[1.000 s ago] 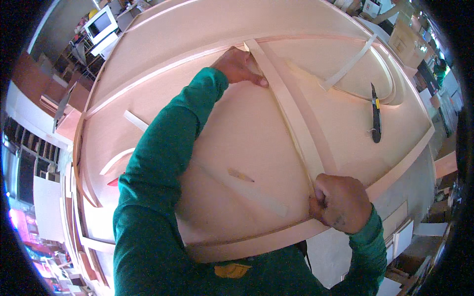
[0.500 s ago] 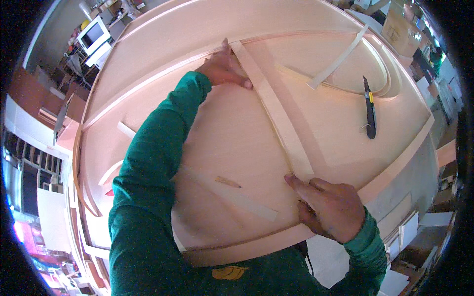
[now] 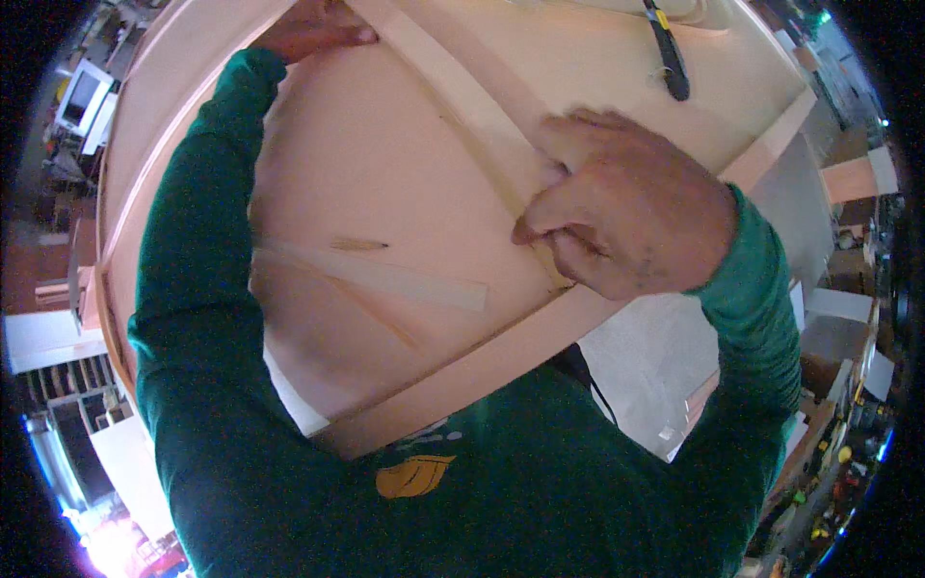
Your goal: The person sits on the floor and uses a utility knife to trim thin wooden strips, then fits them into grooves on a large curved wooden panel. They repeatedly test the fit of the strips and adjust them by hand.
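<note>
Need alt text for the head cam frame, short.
Seen from above, a person in green sleeves presses a long pale wooden strip diagonally onto a large light wood panel, right hand near its lower end, left hand near its upper end. A dark utility knife lies on the panel farther back.

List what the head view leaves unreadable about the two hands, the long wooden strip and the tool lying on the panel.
- Left hand: cut off by the top edge; fingertips unseen.
- Right hand: its fingertips curl under, so its grip on the wooden strip is hidden.
- Wooden strip: near end covered by the right hand, far end beyond the top edge.
- Black tool: upper part cut off; kind unclear.
</note>
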The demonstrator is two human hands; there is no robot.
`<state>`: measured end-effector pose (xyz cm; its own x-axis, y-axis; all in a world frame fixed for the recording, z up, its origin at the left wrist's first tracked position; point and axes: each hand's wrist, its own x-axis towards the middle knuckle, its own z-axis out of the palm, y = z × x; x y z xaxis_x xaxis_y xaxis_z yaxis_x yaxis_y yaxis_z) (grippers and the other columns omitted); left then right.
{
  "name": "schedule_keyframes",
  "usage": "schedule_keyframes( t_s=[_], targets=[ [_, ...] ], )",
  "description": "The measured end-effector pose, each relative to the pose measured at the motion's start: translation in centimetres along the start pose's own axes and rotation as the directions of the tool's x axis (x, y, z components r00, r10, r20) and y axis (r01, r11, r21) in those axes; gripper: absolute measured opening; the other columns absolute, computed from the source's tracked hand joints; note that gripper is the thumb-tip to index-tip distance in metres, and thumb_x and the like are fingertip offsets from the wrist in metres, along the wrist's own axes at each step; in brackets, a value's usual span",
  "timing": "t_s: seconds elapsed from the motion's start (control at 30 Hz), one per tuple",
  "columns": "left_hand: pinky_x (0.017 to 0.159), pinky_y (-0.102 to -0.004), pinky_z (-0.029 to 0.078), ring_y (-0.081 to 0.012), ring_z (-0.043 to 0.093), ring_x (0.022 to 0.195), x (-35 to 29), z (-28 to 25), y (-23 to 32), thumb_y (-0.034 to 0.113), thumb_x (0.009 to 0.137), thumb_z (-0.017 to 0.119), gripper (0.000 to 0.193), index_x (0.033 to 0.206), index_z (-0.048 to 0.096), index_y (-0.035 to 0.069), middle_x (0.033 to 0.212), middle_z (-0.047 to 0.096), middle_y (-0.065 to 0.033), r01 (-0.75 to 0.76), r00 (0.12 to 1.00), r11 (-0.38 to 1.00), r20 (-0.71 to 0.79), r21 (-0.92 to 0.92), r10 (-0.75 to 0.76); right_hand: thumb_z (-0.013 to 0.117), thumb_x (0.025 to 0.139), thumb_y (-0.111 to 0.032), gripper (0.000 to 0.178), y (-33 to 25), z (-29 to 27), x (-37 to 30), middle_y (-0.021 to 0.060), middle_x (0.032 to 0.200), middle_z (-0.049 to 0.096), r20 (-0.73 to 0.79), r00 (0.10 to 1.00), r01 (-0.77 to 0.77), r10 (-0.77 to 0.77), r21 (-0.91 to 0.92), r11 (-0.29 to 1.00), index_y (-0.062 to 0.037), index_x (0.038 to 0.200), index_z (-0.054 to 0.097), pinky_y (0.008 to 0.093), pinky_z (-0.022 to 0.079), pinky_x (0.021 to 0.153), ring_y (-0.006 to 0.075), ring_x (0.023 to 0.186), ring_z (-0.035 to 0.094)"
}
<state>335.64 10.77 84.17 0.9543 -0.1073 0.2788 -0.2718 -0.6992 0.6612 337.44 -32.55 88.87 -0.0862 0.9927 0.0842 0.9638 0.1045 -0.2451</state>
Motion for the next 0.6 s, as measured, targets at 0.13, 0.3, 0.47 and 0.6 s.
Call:
schedule_keyframes(
  t_s=[0.13,0.3,0.47,0.6],
  targets=[
    [0.134,-0.0513,0.014,-0.0375,0.019,0.163,0.0,-0.2,0.9,0.058,0.067,0.099,0.153,0.171,0.000,0.007,0.176,0.019,-0.0210,0.023,1.000,1.000,0.008,0.000,-0.023,0.069,0.067,-0.012,0.021,0.9,0.1,1.5,0.0146,0.128,0.068,-0.126,0.948,0.282,-0.292,-0.090,0.955,-0.0079,0.084,0.079,0.0534,0.048,0.099,0.0405,0.123,0.059],
    [0.134,-0.0512,0.013,-0.0404,0.017,0.163,-0.4,-1.0,0.2,0.064,0.065,0.097,0.154,0.170,0.005,0.000,0.174,0.022,-0.0263,0.149,0.987,0.948,0.016,0.280,-0.159,0.069,0.069,-0.011,0.020,2.5,0.1,3.3,0.0112,0.126,0.070,0.069,0.962,0.259,-0.263,0.054,0.964,-0.0066,0.088,0.076,0.0517,0.049,0.100,0.0383,0.122,0.059],
    [0.135,-0.0502,0.012,-0.0421,0.014,0.164,-0.6,-1.4,0.6,0.067,0.062,0.095,0.155,0.169,0.008,-0.001,0.172,0.023,-0.0279,0.083,0.996,0.970,-0.001,0.227,-0.085,0.072,0.071,-0.012,0.024,2.7,-0.3,4.5,0.0085,0.120,0.070,0.182,0.948,0.272,-0.262,-0.027,0.962,-0.0076,0.095,0.074,0.0491,0.050,0.100,0.0354,0.118,0.061],
    [0.135,-0.0491,0.012,-0.0404,0.015,0.163,-0.9,-0.9,1.6,0.066,0.063,0.096,0.153,0.169,0.009,0.000,0.173,0.023,-0.0266,0.065,0.998,0.743,-0.023,0.667,-0.067,0.073,0.071,-0.013,0.023,3.1,0.2,3.9,0.0073,0.119,0.070,0.151,0.944,0.290,-0.295,0.049,0.956,-0.0089,0.094,0.073,0.0476,0.050,0.101,0.0352,0.119,0.059]
  ],
)
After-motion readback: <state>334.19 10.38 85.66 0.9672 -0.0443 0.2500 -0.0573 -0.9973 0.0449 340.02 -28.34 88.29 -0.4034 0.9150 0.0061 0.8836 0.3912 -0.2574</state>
